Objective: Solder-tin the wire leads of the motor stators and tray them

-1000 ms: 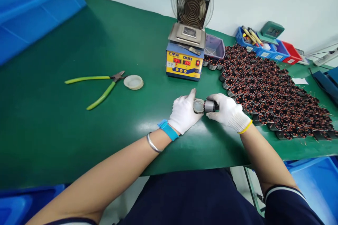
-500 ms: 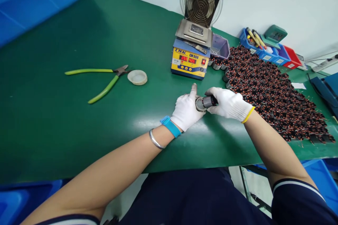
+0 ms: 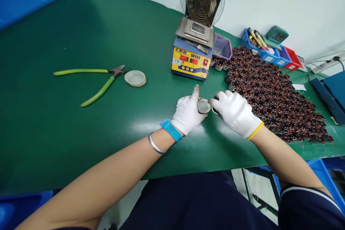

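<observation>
Right hand (image 3: pixel 234 112) rolled over from its grip of half a second ago, fingers now bunched across the metal cylinder (image 3: pixel 215 110); mere rim showing below them, barrel's side no longer exposed. Cylinder's end drawn clear of the small round cup (image 3: pixel 204 106) in left hand (image 3: pixel 187 114), cup's opening now largely uncovered.

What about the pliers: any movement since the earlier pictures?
No: the pliers keep their place beside the white dish; only the view shifted.

The sole camera, worn on the head, looks forward and down over the green table (image 3: pixel 107 129), centring near the left hand (image 3: pixel 188 113), the wall (image 3: pixel 258 0) farther off.
</observation>
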Demonstrator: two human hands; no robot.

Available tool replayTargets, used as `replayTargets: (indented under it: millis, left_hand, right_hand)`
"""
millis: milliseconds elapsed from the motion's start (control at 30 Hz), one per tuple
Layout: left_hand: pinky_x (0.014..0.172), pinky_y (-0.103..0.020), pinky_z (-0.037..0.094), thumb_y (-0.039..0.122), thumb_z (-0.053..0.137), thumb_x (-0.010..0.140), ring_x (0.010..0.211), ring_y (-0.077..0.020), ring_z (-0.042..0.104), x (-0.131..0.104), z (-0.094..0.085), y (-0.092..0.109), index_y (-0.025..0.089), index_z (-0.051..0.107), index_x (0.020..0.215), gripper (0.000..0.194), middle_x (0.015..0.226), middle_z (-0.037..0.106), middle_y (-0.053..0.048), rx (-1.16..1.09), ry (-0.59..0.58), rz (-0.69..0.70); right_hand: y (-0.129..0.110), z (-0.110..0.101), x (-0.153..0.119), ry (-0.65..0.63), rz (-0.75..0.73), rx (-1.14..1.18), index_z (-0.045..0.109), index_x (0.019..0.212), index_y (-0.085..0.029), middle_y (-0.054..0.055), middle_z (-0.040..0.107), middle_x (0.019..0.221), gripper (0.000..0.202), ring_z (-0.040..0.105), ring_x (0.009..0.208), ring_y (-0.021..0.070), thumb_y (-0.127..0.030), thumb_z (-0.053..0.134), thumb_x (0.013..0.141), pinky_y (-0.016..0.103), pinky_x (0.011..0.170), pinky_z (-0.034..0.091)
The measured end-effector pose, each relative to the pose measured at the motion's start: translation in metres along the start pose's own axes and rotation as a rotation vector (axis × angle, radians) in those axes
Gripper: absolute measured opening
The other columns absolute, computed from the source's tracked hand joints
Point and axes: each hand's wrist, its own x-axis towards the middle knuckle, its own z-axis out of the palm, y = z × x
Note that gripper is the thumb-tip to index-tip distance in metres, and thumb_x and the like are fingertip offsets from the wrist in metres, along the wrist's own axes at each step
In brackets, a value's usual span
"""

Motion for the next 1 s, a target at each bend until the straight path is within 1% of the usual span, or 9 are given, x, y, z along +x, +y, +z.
replayTargets:
  millis: [100, 233, 333, 400, 467, 533, 633, 700, 1000]
  left_hand:
    - [0.096, -0.044, 0.047, 0.032, 0.071, 0.071, 0.109, -0.0316, 0.066, 0.001, 0.000, 0.000, 0.003, 0.025, 0.151, 0.097, 0.110, 0.074, -0.012, 0.008, -0.007, 0.001]
    - [0.098, -0.044, 0.047, 0.029, 0.075, 0.067, 0.110, -0.0322, 0.065, 0.001, 0.001, -0.003, 0.005, 0.027, 0.151, 0.100, 0.113, 0.073, -0.012, -0.011, -0.015, 0.004]
    - [0.100, -0.048, 0.046, 0.033, 0.081, 0.058, 0.117, -0.0362, 0.060, -0.002, -0.002, -0.002, 0.009, 0.035, 0.146, 0.103, 0.125, 0.066, -0.017, -0.070, 0.063, -0.008]
    - [0.099, -0.048, 0.048, 0.036, 0.082, 0.055, 0.116, -0.0356, 0.061, -0.007, -0.008, 0.003, 0.011, 0.045, 0.137, 0.093, 0.127, 0.063, -0.018, -0.226, 0.171, -0.057]
    - [0.091, -0.043, 0.053, 0.038, 0.079, 0.059, 0.101, -0.0284, 0.067, -0.013, -0.017, 0.011, 0.013, 0.054, 0.120, 0.071, 0.113, 0.068, -0.014, -0.527, 0.206, -0.154]
    - [0.077, -0.035, 0.056, 0.038, 0.076, 0.061, 0.080, -0.0198, 0.068, -0.018, -0.026, 0.023, 0.016, 0.057, 0.101, 0.049, 0.092, 0.070, -0.006, -0.861, 0.133, -0.270]
    - [0.060, -0.027, 0.052, 0.034, 0.078, 0.056, 0.062, -0.0131, 0.061, -0.023, -0.034, 0.039, 0.019, 0.054, 0.080, 0.037, 0.072, 0.064, 0.002, -1.169, 0.009, -0.405]
    - [0.052, -0.024, 0.047, 0.033, 0.078, 0.055, 0.055, -0.0100, 0.055, -0.025, -0.036, 0.045, 0.018, 0.054, 0.074, 0.034, 0.067, 0.061, 0.004, -1.252, 0.012, -0.448]
    - [0.044, -0.023, 0.041, 0.033, 0.078, 0.060, 0.044, -0.0086, 0.050, -0.031, -0.035, 0.046, 0.017, 0.056, 0.067, 0.029, 0.053, 0.055, 0.006, -1.390, 0.028, -0.547]
  right_hand:
    - [-0.004, -0.002, 0.005, -0.036, 0.021, -0.008, 0.065, 0.111, -0.024, 0.014, 0.059, 0.103, 0.033, 0.056, 0.085, 0.0274, -0.020, 0.035, 0.098, 0.032, 0.058, 0.036]
    - [0.014, 0.003, -0.001, 0.074, 0.016, 0.130, 0.064, 0.117, -0.025, 0.012, 0.061, 0.111, 0.029, 0.058, 0.097, 0.0294, -0.022, 0.051, 0.091, 0.036, 0.069, 0.046]
    - [0.029, 0.018, -0.009, 0.311, 0.155, 0.528, 0.057, 0.127, -0.028, 0.007, 0.062, 0.123, 0.049, 0.060, 0.109, 0.0287, -0.026, 0.067, 0.079, 0.041, 0.085, 0.051]
    - [0.028, 0.035, -0.012, 0.498, 0.235, 0.911, 0.054, 0.126, -0.026, 0.006, 0.062, 0.124, 0.056, 0.063, 0.110, 0.0263, -0.028, 0.072, 0.072, 0.042, 0.093, 0.053]
    - [0.016, 0.053, -0.012, 0.659, 0.247, 1.258, 0.051, 0.120, -0.023, 0.007, 0.064, 0.120, 0.056, 0.065, 0.108, 0.0243, -0.028, 0.073, 0.069, 0.042, 0.095, 0.054]
    - [-0.004, 0.066, -0.011, 0.771, 0.266, 1.461, 0.049, 0.116, -0.024, 0.008, 0.064, 0.118, 0.054, 0.066, 0.107, 0.0231, -0.030, 0.075, 0.069, 0.041, 0.095, 0.056]
    - [-0.032, 0.075, -0.012, 0.867, 0.302, 1.524, 0.049, 0.113, -0.025, 0.008, 0.062, 0.120, 0.054, 0.065, 0.111, 0.0223, -0.029, 0.078, 0.068, 0.040, 0.097, 0.056]
    - [-0.043, 0.075, -0.013, 0.897, 0.279, 1.510, 0.050, 0.112, -0.026, 0.008, 0.060, 0.121, 0.053, 0.064, 0.113, 0.0220, -0.027, 0.079, 0.068, 0.039, 0.097, 0.056]
    - [-0.047, 0.073, -0.011, 0.876, 0.341, 1.495, 0.052, 0.112, -0.026, 0.007, 0.061, 0.120, 0.052, 0.065, 0.111, 0.0220, -0.028, 0.080, 0.067, 0.039, 0.092, 0.057]
